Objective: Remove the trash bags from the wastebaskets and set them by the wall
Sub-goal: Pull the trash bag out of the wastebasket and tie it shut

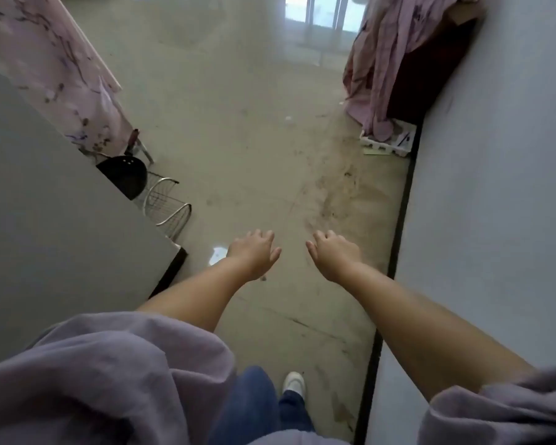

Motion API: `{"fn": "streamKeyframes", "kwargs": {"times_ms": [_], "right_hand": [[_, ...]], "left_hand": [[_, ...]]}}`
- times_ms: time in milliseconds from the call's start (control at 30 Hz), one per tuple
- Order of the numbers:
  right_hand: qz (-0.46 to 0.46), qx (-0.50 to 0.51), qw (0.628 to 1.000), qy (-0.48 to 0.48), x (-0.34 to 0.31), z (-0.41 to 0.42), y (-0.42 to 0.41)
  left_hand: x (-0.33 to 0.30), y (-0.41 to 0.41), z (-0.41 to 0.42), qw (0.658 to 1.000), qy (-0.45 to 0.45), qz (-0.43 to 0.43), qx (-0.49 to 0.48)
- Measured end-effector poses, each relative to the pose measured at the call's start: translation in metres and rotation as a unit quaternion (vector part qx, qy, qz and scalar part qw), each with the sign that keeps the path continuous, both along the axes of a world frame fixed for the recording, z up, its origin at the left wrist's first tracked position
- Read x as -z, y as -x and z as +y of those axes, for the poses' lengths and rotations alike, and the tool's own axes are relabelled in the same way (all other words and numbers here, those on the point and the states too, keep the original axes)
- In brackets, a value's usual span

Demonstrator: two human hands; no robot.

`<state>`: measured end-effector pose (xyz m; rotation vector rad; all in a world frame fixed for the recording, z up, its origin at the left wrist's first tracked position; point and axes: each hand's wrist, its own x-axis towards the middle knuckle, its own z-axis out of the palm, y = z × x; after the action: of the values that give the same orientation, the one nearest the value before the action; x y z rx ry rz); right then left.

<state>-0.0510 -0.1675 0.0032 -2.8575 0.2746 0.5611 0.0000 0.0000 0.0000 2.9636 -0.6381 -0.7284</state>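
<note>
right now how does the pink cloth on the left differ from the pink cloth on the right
The pink cloth on the left lies fairly smooth and flat, with dark branch-like markings; the pink cloth on the right hangs bunched and creased, and looks plainer. The left one ends above a black pan; the right one drapes down into a white tray by the wall. Both are pale pink and hang towards the floor.
</note>
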Motion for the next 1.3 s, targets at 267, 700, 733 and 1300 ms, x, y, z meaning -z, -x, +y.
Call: {"fn": "streamKeyframes", "kwargs": {"times_ms": [267, 700, 733, 1300], "right_hand": [[0.039, 0.011, 0.999, 0.015, 0.014, -0.051, -0.034], [0.07, 0.005, 0.997, 0.026, -0.003, -0.1, -0.26], [0.075, 0.01, 0.997, 0.023, -0.003, -0.106, -0.276], [0.134, -0.128, 0.979, 0.087, 0.008, -0.224, -0.628]], "left_hand": [[0.006, -0.037, -0.054, 0.998, -0.006, 0.005, 0.061], [-0.002, -0.263, -0.107, 0.998, 0.0, 0.021, 0.064], [-0.001, -0.279, -0.111, 0.998, 0.001, 0.023, 0.063], [0.018, -0.58, -0.182, 0.996, -0.004, 0.044, -0.083]]}}
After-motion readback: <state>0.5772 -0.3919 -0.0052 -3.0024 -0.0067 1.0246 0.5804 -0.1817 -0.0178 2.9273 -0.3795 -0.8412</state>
